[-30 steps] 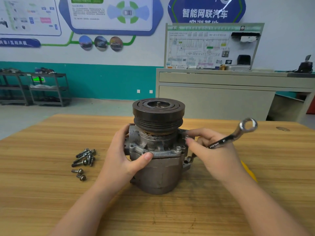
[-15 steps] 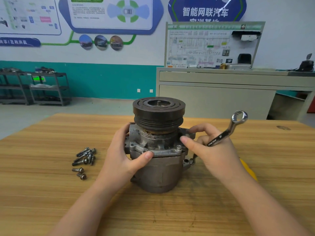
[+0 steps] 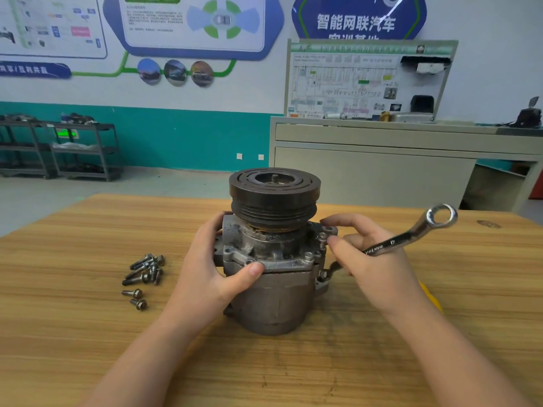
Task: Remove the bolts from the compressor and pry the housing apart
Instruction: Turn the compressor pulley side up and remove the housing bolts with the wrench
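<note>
Compressor [image 3: 273,259] stands upright on the wooden table [image 3: 73,333], pulley end up, with the left hand [image 3: 211,277] wrapped round its left side, thumb pressed on the front flange and the fingers hidden behind the housing. The right hand [image 3: 373,268] pinches a bolt [image 3: 322,237] on the right flange with thumb and forefinger while the remaining fingers hold a ring spanner [image 3: 411,233], whose lower end is partly hidden behind the hand. Loose bolts [image 3: 145,271] lie well left of the left hand's hold; a yellow object [image 3: 430,298] is mostly concealed under the right wrist and cannot be identified.
</note>
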Tool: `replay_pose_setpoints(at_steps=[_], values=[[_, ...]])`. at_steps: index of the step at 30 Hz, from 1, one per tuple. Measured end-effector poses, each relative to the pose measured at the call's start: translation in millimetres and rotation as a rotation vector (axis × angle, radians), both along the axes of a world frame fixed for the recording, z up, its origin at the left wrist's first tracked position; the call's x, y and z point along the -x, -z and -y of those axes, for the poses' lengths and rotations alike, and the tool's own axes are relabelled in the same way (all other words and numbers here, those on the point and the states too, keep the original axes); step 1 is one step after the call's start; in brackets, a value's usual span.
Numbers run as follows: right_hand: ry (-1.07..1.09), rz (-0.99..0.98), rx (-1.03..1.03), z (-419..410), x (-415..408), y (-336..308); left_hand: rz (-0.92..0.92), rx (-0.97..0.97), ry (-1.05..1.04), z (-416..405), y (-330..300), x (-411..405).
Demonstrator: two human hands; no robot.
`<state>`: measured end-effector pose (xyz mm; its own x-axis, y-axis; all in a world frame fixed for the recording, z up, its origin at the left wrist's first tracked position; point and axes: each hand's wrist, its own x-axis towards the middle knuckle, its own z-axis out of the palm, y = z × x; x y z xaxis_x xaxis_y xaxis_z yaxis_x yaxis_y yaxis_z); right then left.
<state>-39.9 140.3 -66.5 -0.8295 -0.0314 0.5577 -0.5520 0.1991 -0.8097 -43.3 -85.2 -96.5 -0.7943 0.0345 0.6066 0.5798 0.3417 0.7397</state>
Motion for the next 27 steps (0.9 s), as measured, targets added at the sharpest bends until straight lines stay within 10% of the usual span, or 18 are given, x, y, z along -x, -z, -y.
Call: replay_pose_setpoints(at_steps=[24, 27], values=[[0.028, 0.012, 0.003, 2.6, 2.1, -2.2, -0.020, 0.005, -0.031, -1.5, -1.2, -3.7], [0.071, -0.038, 0.077, 1.9, -2.7, -11.8, -0.274, 0.054, -0.254, -6.9, -8.9, -13.1]])
